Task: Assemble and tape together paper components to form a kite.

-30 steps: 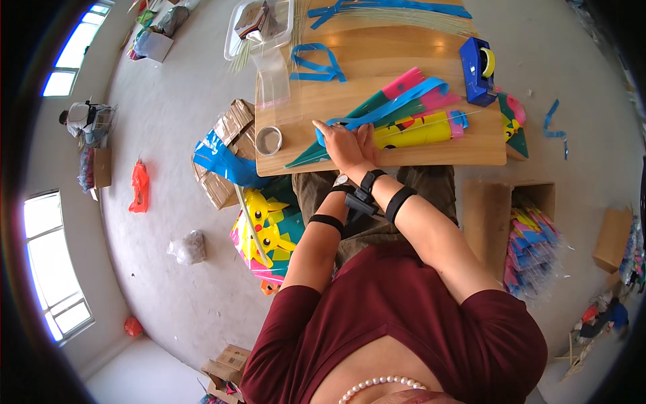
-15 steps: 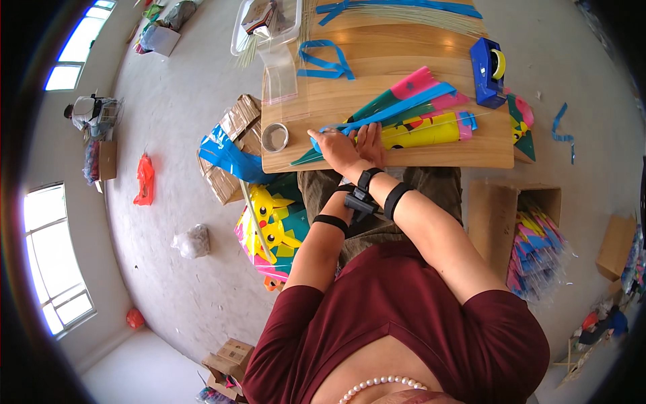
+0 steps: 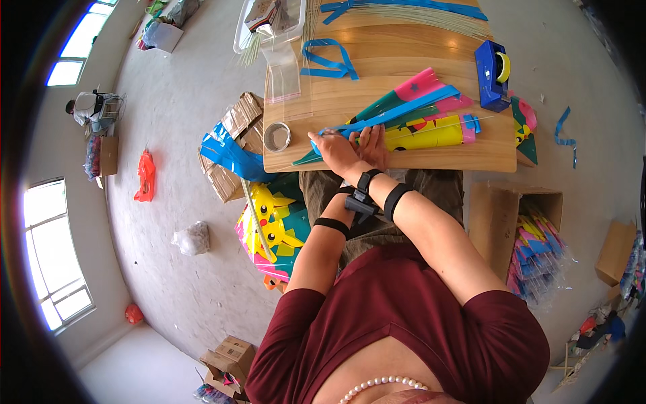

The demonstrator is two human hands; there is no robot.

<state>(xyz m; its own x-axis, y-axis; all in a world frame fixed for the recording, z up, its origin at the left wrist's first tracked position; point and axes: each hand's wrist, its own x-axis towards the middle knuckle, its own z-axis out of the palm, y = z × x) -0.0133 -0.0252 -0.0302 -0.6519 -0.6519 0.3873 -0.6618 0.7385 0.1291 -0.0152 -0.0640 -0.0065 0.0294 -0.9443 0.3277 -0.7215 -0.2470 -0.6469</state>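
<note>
Head view: we record two bare hands at a wooden table (image 3: pixel 397 50), forearms crossed, the right over the left.

Item, right hand (image 3: pixel 336 149): thumb and fingers closed on the left end of a flat blue strip (image 3: pixel 417 105). We see the strip run from this grip away to the right, across the printed sheet.

Item, left hand (image 3: pixel 374 151): just right of the right hand, fingers bent over the sheet; whether they pinch anything we cannot tell.

Item, printed plastic sheet (image 3: pixel 431 133), pink, green and yellow: under and beside the grip, spreading to its right, its narrow green tip showing left of the hands.

Left of the grip we list a tape roll (image 3: pixel 276 137), lying flat near the table corner. Beyond the grip: a looped blue strip (image 3: pixel 332 71), a clear plastic bag (image 3: pixel 283 75) and, farther off, a white tub (image 3: pixel 239 30). Far right of the grip: a blue tape dispenser (image 3: pixel 493 77). Below and right, off the table: an open carton (image 3: pixel 490 225) with bundled packets (image 3: pixel 536 252).
</note>
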